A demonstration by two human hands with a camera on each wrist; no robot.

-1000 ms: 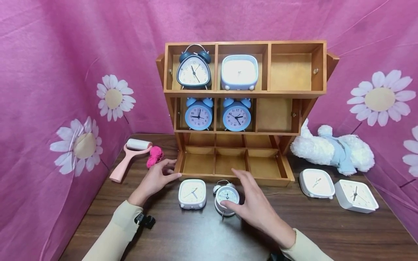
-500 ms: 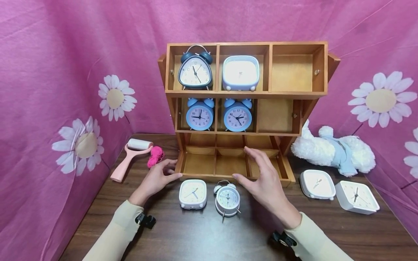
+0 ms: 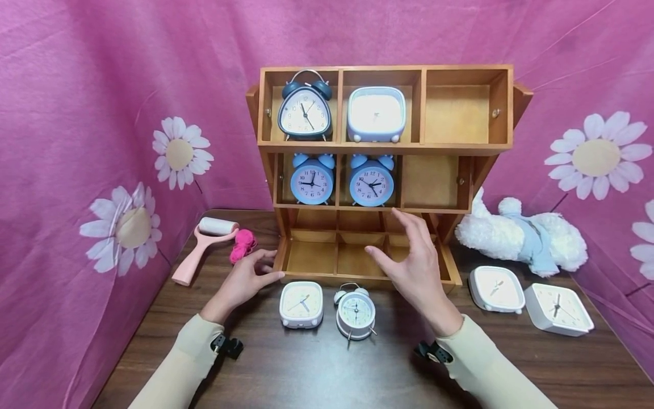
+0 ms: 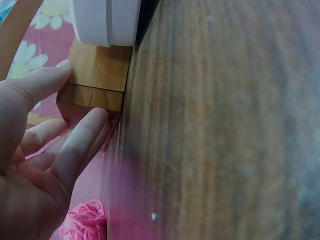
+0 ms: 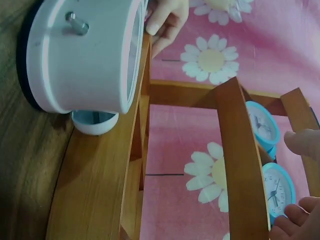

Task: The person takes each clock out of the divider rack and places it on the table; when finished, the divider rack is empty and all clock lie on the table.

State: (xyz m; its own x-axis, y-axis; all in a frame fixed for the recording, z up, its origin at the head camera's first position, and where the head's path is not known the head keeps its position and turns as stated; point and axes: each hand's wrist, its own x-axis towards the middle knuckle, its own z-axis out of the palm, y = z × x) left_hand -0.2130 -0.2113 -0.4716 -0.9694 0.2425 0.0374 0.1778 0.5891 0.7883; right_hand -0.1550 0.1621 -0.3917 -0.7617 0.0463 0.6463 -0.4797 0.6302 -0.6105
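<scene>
My left hand [image 3: 247, 278] holds the lower left corner of a tiered wooden shelf [image 3: 352, 279], thumb at the front rail and fingers along the side. The left wrist view shows its fingertips [image 4: 97, 116] right at the wood. My right hand [image 3: 416, 270] hovers before the bottom tier with thumb and fingers spread and nothing between them. A white twin-bell alarm clock [image 3: 356, 312] stands on the table, left of and nearer than that hand. To its left is a white square clock [image 3: 301, 305]. The middle tier bears two blue twin-bell alarm clocks [image 3: 312, 183].
On the top tier sit a dark triangular alarm clock [image 3: 305, 113] and a pale blue clock [image 3: 376, 113]. Two white clocks [image 3: 497, 288] and a white plush toy [image 3: 521, 233] lie at right. A pink lint roller [image 3: 199, 250] and pink yarn [image 3: 243, 245] lie at left.
My right hand has left the white twin-bell alarm clock and risen up and right, its fingers wide apart. My left hand keeps its place at the shelf corner.
</scene>
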